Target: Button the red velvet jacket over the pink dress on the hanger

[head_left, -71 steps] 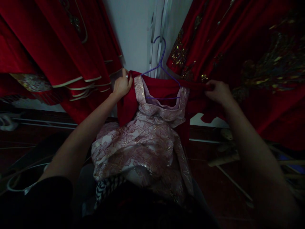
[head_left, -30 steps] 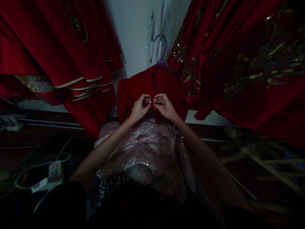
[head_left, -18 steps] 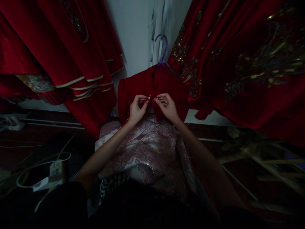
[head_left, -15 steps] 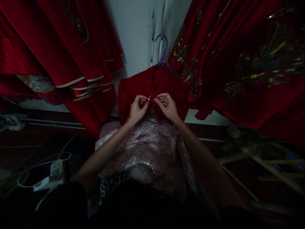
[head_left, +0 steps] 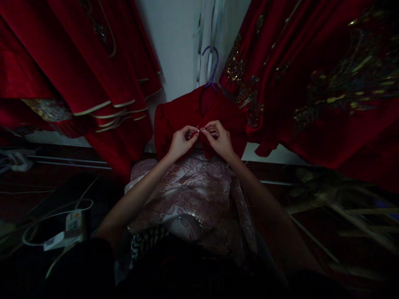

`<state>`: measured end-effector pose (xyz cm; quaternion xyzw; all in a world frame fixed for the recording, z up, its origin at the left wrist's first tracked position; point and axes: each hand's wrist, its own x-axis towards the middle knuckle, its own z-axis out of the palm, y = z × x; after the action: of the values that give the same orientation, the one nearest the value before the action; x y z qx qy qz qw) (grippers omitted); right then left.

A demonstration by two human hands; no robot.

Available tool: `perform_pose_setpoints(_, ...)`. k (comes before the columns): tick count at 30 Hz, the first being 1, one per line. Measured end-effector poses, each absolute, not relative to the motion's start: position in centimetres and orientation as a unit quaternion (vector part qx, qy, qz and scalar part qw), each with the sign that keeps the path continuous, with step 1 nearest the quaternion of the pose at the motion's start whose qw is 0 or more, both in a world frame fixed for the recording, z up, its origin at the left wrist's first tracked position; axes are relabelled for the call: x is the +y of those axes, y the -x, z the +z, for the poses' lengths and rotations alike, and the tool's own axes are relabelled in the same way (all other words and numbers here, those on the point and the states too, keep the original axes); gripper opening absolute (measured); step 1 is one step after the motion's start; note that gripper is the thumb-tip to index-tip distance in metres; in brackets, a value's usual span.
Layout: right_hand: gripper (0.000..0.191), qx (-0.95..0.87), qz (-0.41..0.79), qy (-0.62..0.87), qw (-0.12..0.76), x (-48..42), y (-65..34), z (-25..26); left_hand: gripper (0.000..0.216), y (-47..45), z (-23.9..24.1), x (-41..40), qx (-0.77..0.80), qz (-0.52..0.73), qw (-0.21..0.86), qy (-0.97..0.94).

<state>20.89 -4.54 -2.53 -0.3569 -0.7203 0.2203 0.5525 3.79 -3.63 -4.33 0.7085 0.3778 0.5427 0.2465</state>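
Hands point(head_left: 181, 142) point(head_left: 220, 140): two, pinched nearly closed on beaded fastening point(head_left: 201, 129) (details too small) | red jacket point(head_left: 177, 109): one | purple hanger point(head_left: 216, 62): one

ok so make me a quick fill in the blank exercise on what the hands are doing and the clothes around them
The left hand and the right hand pinch a beaded fastening on the front of a jacket whose colour is ____.
The hook of the hanger sticks up above the jacket's collar, and the hanger's colour is ____.
The cloth with pale-edged hems hangs on the ____-hand side of the picture.

Missing words: red; purple; left.
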Motion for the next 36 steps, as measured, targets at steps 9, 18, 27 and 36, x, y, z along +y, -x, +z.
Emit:
perform_pose_setpoints(9, 0.009, -0.729, 0.204, 0.362, 0.543, -4.9, -21.2, -2.1, 0.016, -4.6, -2.8, -4.3, 0.381, 0.539, 0.225, -0.717)
perform_pose_setpoints(18, 0.02, -0.717, 0.255, 0.373, 0.531, -4.3, -21.8, -1.4, 0.014, -4.4, -1.9, -4.5, 0.4, 0.478, 0.132, -0.771)
perform_pose_setpoints(27, 0.022, -0.73, 0.241, 0.389, 0.507, -4.0, -21.7, -0.9, 0.012, -4.6, -1.1, -4.7, 0.382, 0.405, 0.046, -0.829)
perform_pose_setpoints(36, 0.033, -0.709, 0.182, 0.411, 0.543, -2.8, -20.8, -3.2, 0.025, -5.9, -2.4, -5.4, 0.364, 0.442, 0.082, -0.816)
